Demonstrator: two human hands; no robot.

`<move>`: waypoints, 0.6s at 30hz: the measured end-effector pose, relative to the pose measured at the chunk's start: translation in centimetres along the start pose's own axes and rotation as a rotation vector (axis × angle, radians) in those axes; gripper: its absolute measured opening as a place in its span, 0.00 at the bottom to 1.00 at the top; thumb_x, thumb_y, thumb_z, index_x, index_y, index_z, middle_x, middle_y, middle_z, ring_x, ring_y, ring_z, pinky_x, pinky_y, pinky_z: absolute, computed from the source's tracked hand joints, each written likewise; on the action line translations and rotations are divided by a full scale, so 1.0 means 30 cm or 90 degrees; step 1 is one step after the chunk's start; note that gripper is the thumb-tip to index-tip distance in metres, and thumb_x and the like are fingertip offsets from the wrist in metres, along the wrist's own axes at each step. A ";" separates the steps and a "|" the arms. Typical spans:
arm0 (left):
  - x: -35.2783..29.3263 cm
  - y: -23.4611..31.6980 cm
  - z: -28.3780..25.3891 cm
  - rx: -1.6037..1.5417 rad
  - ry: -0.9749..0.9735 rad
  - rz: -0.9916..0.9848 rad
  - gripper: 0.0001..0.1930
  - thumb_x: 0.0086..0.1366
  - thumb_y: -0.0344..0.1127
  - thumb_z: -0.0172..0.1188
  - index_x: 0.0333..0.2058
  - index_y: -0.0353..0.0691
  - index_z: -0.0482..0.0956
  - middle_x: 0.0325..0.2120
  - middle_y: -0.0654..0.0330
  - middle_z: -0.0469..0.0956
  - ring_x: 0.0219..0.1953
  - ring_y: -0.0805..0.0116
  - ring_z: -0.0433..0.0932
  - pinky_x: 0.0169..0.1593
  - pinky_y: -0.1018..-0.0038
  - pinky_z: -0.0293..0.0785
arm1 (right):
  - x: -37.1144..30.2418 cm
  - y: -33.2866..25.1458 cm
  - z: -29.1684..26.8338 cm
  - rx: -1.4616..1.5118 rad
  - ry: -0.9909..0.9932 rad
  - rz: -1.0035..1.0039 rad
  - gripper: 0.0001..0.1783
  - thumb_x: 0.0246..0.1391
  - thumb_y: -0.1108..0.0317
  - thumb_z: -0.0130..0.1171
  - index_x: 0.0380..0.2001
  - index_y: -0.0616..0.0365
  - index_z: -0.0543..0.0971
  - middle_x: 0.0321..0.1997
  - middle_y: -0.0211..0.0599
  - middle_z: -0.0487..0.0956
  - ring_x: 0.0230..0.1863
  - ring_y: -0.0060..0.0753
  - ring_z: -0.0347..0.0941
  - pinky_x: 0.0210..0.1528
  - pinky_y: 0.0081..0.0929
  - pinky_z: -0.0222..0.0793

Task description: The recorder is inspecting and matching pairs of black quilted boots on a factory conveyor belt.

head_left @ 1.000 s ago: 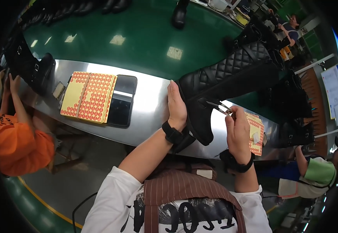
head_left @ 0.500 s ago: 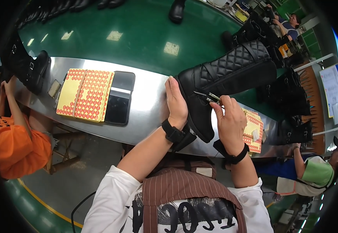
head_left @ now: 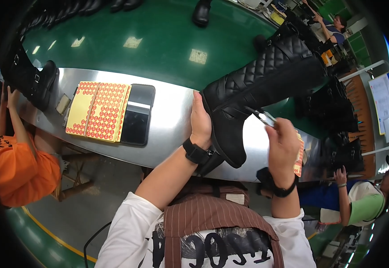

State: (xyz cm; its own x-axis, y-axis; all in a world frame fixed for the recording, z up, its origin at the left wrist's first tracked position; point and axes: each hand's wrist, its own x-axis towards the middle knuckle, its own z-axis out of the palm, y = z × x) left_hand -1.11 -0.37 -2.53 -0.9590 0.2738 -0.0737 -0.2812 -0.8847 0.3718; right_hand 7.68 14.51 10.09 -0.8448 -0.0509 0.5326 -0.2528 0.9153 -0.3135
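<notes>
A tall black quilted boot (head_left: 259, 73) lies tilted over the steel ledge, its shaft toward the far right and its toe toward me. My left hand (head_left: 201, 123) grips the boot at the foot, thumb up along its edge, the other fingers mostly hidden. In my right hand (head_left: 284, 145) is a small pair of thread snips (head_left: 266, 118), pinched between thumb and fingers. Their dark tips point at the strapped ankle, close beside the boot; I cannot tell whether they touch it.
Left on the steel ledge (head_left: 167, 102) lie a banded stack of sticker sheets (head_left: 98, 111) and a black phone (head_left: 137, 118). More sticker sheets (head_left: 299, 156) are partly behind my right hand. Boots (head_left: 38, 85) stand on both sides. Co-workers in orange (head_left: 22, 165) and green (head_left: 366, 196) sit nearby.
My right hand has drawn the snips back from the boot's ankle, to the right and slightly toward me. The boot has turned a little; my left hand keeps its grip.
</notes>
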 end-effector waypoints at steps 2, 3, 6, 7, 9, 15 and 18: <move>0.000 0.009 -0.008 -0.073 0.033 -0.096 0.36 0.75 0.61 0.26 0.57 0.32 0.67 0.49 0.45 0.76 0.49 0.53 0.80 0.52 0.60 0.81 | -0.024 0.067 -0.122 -0.053 0.114 0.086 0.10 0.56 0.71 0.64 0.39 0.63 0.77 0.31 0.40 0.77 0.32 0.39 0.74 0.35 0.31 0.69; 0.013 0.008 -0.011 -0.090 0.084 -0.155 0.40 0.74 0.64 0.22 0.54 0.33 0.72 0.45 0.46 0.78 0.43 0.55 0.81 0.47 0.62 0.81 | -0.030 0.132 -0.197 -0.136 0.161 0.122 0.09 0.60 0.68 0.61 0.38 0.62 0.76 0.30 0.39 0.75 0.30 0.36 0.72 0.32 0.31 0.68; 0.030 0.007 -0.046 -0.112 0.001 -0.207 0.42 0.73 0.65 0.22 0.55 0.32 0.71 0.45 0.44 0.78 0.43 0.55 0.80 0.47 0.62 0.81 | -0.074 0.441 -0.375 -0.385 0.097 0.145 0.16 0.66 0.58 0.54 0.42 0.62 0.72 0.33 0.44 0.74 0.33 0.46 0.72 0.37 0.37 0.67; 0.035 -0.001 -0.057 -0.163 -0.041 -0.206 0.42 0.72 0.66 0.22 0.55 0.32 0.71 0.44 0.43 0.78 0.43 0.55 0.80 0.46 0.62 0.80 | -0.100 0.561 -0.394 -0.394 0.041 0.186 0.14 0.66 0.60 0.53 0.42 0.62 0.72 0.35 0.46 0.76 0.35 0.50 0.74 0.38 0.39 0.67; 0.044 -0.017 -0.077 -0.208 -0.075 -0.210 0.43 0.71 0.68 0.23 0.55 0.32 0.71 0.43 0.42 0.78 0.42 0.54 0.80 0.46 0.62 0.80 | -0.168 0.771 -0.381 -0.407 -0.047 0.232 0.12 0.66 0.63 0.52 0.44 0.62 0.72 0.40 0.50 0.78 0.41 0.56 0.75 0.40 0.43 0.68; 0.064 -0.039 -0.108 -0.131 0.001 -0.198 0.45 0.70 0.69 0.24 0.55 0.31 0.71 0.42 0.42 0.78 0.43 0.52 0.80 0.48 0.60 0.79 | -0.319 1.015 -0.263 -0.389 -0.130 0.400 0.13 0.63 0.63 0.54 0.45 0.60 0.74 0.45 0.49 0.79 0.48 0.55 0.75 0.44 0.44 0.69; 0.055 -0.036 -0.096 -0.175 0.013 -0.212 0.45 0.70 0.70 0.23 0.56 0.31 0.71 0.43 0.41 0.78 0.43 0.51 0.80 0.48 0.60 0.79 | -0.306 0.956 -0.267 -0.446 -0.162 0.336 0.15 0.60 0.66 0.57 0.49 0.57 0.75 0.50 0.48 0.76 0.54 0.54 0.72 0.49 0.43 0.69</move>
State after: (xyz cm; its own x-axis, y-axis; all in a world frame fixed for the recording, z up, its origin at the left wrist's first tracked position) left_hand -2.49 -0.05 -5.71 -0.8141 0.5561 -0.1672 -0.5719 -0.8178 0.0646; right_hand 11.96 44.44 2.52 -0.8687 0.4335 0.2399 0.4706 0.8732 0.1264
